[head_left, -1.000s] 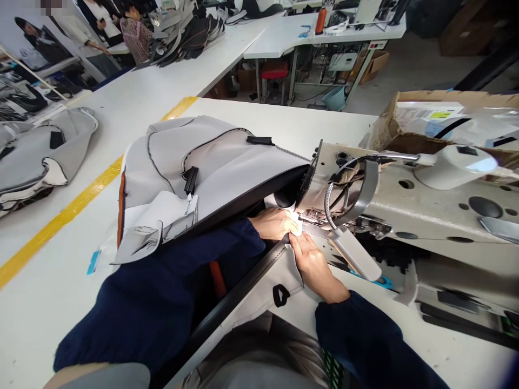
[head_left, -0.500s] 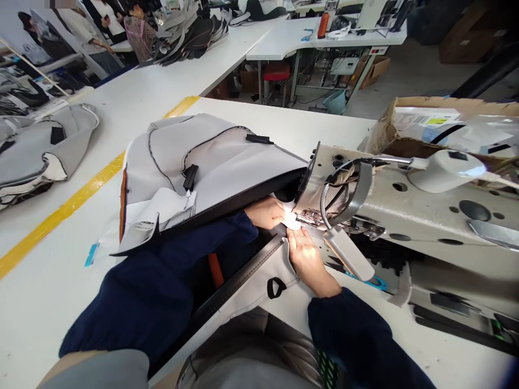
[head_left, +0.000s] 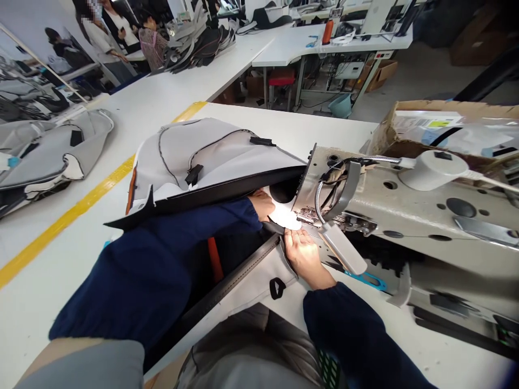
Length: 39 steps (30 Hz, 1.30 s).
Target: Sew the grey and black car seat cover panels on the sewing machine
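Observation:
A large grey and black sewn cover (head_left: 227,146), like a seat cover, lies spread on the table and reaches under the head of a sewing machine (head_left: 348,189). My left hand (head_left: 261,205) is inside its black fold, fingers closed on the material left of the needle area. A brightly lit white piece (head_left: 286,215) lies between my hands. Close to the needle, my right hand (head_left: 303,253) has its fingers bent and pressed together on the cover's near edge. The material under both hands' fingertips is mostly hidden. A grey lamp (head_left: 344,248) hangs just right of my right hand.
An open cardboard box (head_left: 389,127) with plastic bags stands behind the machine. Another grey cover (head_left: 87,146) lies left, beyond the yellow tape (head_left: 97,186). A light blue flat piece (head_left: 367,280) rests under the machine arm. Farther back are a heap of covers (head_left: 203,40) and several people.
My left hand has drawn back left, away from the needle, exposing more of the white piece. My right hand's fingers have curled more. The cover's left part has shifted and folded lower.

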### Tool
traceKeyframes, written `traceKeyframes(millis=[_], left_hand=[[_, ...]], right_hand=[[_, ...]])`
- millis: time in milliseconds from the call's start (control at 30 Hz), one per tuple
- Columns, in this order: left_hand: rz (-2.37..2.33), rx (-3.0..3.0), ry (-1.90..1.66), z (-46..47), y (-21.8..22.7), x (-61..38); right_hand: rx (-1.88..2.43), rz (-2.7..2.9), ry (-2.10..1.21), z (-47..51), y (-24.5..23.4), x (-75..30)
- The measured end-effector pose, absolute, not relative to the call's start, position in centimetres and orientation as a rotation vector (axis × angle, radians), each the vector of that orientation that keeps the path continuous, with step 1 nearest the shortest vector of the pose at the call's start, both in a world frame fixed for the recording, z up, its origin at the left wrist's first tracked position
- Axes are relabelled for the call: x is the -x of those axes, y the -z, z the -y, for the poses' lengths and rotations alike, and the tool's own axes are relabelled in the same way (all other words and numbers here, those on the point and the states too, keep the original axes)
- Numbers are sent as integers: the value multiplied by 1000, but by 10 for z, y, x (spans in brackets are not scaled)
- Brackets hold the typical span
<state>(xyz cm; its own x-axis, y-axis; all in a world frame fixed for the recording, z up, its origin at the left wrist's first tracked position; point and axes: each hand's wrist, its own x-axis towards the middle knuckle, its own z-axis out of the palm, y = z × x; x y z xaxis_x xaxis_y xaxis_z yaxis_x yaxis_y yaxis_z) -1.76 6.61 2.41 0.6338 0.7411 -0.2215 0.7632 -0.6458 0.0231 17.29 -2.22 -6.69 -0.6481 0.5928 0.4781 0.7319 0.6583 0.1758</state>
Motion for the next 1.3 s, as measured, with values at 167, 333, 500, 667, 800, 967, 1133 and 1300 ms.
traceKeyframes(millis=[167,333,500,667,800,967,1133,1300], left_hand=[[-1287,-2794,473,-37,-27,21],[-1473,-2588,451,-19,-22,23],[-1508,-2482,469,-23,-28,22],[-1343,-2533,658,-46,-44,19],[-1456,-2630,597,-28,-47,24],[-1482,-2636,105,46,-21,45],[-1379,-2529,-60,66,8,61],[-1343,-2464,-111,38,23,72]], right_hand=[[864,2554,337,27,77,-192],[826,2628,227,27,78,-199],[769,2647,369,28,76,-198],[800,2623,423,31,76,-194],[787,2612,447,32,74,-191],[744,2659,498,31,70,-195],[715,2707,451,26,70,-200],[721,2656,485,23,74,-195]])
